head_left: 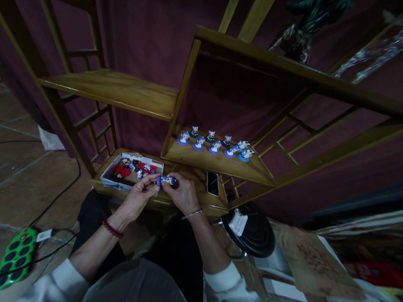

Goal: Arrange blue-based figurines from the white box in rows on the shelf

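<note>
A small purple-and-white figurine on a round purple base lies sideways between my two hands. My left hand, with a red bead bracelet at the wrist, pinches the base end. The fingers of my right hand close round the head end. Just left of them, a cardboard box holds several more figurines and red pieces. On the raised shelf ahead stand several figurines in rows: purple-based ones in front, dark-based ones behind, and blue-based ones at the right end.
A phone lies on the lower shelf to the right of my hands. Wooden uprights and an upper left shelf frame the space. A round black stool stands at the right. A green power strip with cables is on the floor at left.
</note>
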`<move>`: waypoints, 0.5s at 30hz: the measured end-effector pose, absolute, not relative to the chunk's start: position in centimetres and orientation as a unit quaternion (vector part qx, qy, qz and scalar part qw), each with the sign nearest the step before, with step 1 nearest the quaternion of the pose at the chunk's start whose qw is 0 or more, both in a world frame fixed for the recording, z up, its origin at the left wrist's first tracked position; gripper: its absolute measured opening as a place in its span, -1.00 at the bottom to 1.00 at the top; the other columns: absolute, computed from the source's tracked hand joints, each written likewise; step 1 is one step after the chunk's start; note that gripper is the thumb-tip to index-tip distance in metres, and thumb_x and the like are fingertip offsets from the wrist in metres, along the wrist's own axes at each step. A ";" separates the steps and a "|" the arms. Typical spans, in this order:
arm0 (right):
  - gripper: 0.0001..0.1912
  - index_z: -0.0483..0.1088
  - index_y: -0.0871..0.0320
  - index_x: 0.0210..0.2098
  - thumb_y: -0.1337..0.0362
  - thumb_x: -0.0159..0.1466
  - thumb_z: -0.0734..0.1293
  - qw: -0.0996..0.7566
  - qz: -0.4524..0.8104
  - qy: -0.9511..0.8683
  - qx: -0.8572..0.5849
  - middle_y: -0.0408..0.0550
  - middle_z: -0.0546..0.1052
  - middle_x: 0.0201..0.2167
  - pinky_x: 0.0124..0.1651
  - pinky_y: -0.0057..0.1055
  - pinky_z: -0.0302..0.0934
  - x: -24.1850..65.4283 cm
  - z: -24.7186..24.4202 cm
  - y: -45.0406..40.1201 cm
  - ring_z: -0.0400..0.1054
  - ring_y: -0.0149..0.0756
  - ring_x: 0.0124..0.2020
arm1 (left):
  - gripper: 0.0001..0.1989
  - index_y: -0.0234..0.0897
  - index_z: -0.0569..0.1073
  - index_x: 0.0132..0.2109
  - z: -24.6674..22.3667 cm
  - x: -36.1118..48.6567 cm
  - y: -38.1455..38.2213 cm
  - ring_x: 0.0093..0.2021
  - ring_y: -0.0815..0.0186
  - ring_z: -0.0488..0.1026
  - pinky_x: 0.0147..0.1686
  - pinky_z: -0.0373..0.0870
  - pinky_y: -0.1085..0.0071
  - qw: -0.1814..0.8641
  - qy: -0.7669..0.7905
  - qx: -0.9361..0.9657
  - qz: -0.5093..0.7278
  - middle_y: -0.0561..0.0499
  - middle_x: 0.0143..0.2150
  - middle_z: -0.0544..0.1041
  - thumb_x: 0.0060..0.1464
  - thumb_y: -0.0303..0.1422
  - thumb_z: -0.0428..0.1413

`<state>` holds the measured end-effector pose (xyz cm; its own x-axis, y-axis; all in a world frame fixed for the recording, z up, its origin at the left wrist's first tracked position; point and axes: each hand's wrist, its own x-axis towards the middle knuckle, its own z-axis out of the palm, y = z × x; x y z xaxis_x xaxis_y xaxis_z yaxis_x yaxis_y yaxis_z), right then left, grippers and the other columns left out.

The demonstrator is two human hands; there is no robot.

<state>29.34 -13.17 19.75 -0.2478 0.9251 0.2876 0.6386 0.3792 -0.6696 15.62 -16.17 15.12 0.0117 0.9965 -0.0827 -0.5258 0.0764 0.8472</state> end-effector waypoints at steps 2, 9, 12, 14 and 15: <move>-0.86 0.42 0.09 -0.37 0.24 0.06 0.30 0.330 0.216 -0.757 -0.521 -0.13 0.52 -0.47 -0.36 -0.48 0.24 29.4 19.7 -13.2 0.41 -0.33 -0.45 | -0.63 -0.22 0.45 -0.11 15.1 15.6 -16.2 -0.21 0.41 0.38 -0.11 0.24 0.47 0.631 0.371 0.325 0.599 0.01 -0.15 0.47 -0.15 -0.44 0.21; -0.84 0.43 0.12 -0.34 0.24 0.08 0.29 0.322 0.220 -0.754 -0.529 -0.13 0.53 -0.44 -0.33 -0.52 0.23 29.4 19.6 -13.2 0.41 -0.36 -0.42 | -0.62 -0.21 0.46 -0.12 15.1 15.8 -16.1 -0.19 0.38 0.36 -0.08 0.21 0.41 0.611 0.391 0.337 0.600 0.01 -0.14 0.46 -0.19 -0.41 0.23; -0.84 0.43 0.13 -0.34 0.24 0.08 0.29 0.319 0.223 -0.751 -0.534 -0.12 0.53 -0.43 -0.32 -0.52 0.23 29.3 19.7 -13.3 0.41 -0.36 -0.41 | -0.62 -0.20 0.46 -0.12 15.1 15.8 -16.1 -0.18 0.39 0.36 -0.06 0.19 0.41 0.612 0.396 0.337 0.596 0.02 -0.13 0.46 -0.19 -0.40 0.23; -0.83 0.43 0.13 -0.33 0.24 0.08 0.29 0.318 0.226 -0.751 -0.533 -0.12 0.53 -0.43 -0.31 -0.52 0.23 29.3 19.7 -13.3 0.41 -0.36 -0.41 | -0.62 -0.20 0.46 -0.12 15.0 15.8 -16.1 -0.18 0.40 0.36 -0.04 0.18 0.42 0.611 0.396 0.339 0.596 0.02 -0.14 0.46 -0.18 -0.40 0.23; -0.83 0.43 0.13 -0.33 0.24 0.08 0.29 0.317 0.227 -0.751 -0.532 -0.12 0.53 -0.43 -0.31 -0.51 0.23 29.3 19.7 -13.3 0.41 -0.36 -0.40 | -0.63 -0.20 0.46 -0.12 15.0 15.7 -16.1 -0.18 0.40 0.36 -0.04 0.18 0.42 0.610 0.396 0.341 0.596 0.03 -0.14 0.46 -0.18 -0.40 0.23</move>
